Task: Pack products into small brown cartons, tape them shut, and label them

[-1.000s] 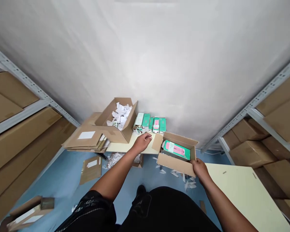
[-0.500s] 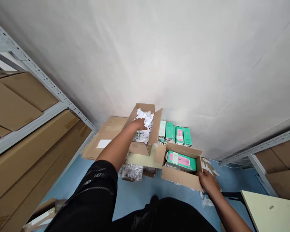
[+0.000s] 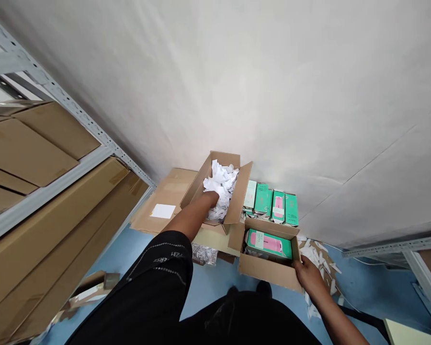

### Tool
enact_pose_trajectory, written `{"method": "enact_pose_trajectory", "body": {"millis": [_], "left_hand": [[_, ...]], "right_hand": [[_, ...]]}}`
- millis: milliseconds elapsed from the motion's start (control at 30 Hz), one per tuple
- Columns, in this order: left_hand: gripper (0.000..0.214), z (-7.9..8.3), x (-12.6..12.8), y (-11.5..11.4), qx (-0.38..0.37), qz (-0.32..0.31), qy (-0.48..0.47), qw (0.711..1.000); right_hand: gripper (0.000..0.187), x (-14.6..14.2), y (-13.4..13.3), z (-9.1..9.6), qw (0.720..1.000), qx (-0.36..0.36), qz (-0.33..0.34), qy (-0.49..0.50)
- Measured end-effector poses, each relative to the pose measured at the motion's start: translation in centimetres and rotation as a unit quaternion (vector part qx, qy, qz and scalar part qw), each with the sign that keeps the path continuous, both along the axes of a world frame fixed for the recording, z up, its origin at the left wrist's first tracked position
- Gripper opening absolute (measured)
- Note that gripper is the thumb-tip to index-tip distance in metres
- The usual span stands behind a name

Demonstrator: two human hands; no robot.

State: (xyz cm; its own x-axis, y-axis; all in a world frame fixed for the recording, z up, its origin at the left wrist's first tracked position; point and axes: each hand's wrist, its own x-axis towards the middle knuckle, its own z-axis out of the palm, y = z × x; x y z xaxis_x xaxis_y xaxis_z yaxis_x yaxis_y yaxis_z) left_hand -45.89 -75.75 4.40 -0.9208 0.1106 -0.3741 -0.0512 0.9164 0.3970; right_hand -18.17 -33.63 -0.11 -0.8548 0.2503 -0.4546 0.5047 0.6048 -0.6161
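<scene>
My left hand (image 3: 211, 198) is down in an open cardboard box (image 3: 202, 183) filled with crumpled white paper (image 3: 221, 181). Its fingers are curled into the paper, their tips hidden. With my right hand (image 3: 306, 273) I grip the right end of a smaller open cardboard box (image 3: 269, 276), held tilted toward me. Inside that one lies a green carton (image 3: 269, 242) with a pink bottle-like picture and a pale label across it.
Several green cartons (image 3: 263, 198) stand by the wall behind the boxes. Flattened cardboard (image 3: 179, 186) lies at left, near a shelf of brown cartons (image 3: 57, 211). Bubble wrap (image 3: 204, 254) shows below. Paper scraps (image 3: 318, 256) lie at right; a pale table corner (image 3: 413, 333) juts in.
My left hand has moved nearer the front of the paper-filled box and sunk deeper into the paper. My right hand keeps its grip. The whole view has shifted slightly.
</scene>
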Motion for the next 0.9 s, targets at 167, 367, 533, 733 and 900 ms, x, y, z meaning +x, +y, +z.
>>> {"method": "enact_pose_trajectory", "body": {"millis": [167, 367, 533, 733, 900], "left_hand": [[0.031, 3.2, -0.1, -1.8, -0.039, 0.009, 0.009, 0.999], [0.034, 7.1, 2.0, -4.6, 0.022, 0.014, 0.093, 0.995], [0.04, 9.5, 5.7, -4.1, 0.249, 0.044, 0.18, 0.951], [0.041, 12.0, 12.8, 3.6, 0.417, -0.076, 0.128, 0.897], [0.039, 8.6, 17.8, 10.4, 0.298, -0.166, 0.108, 0.934]], "right_hand": [[0.047, -1.9, 0.2, 0.5, 1.0, -0.006, 0.014, -0.004], [0.048, -3.0, -0.3, 1.0, 0.999, 0.02, 0.012, -0.023], [0.047, -2.7, -1.1, 1.0, 0.999, 0.027, 0.017, -0.021], [0.042, -1.5, -2.8, 2.4, 0.999, 0.048, -0.015, -0.013], [0.043, -0.1, -3.9, 3.8, 0.997, 0.058, -0.051, -0.002]]}}
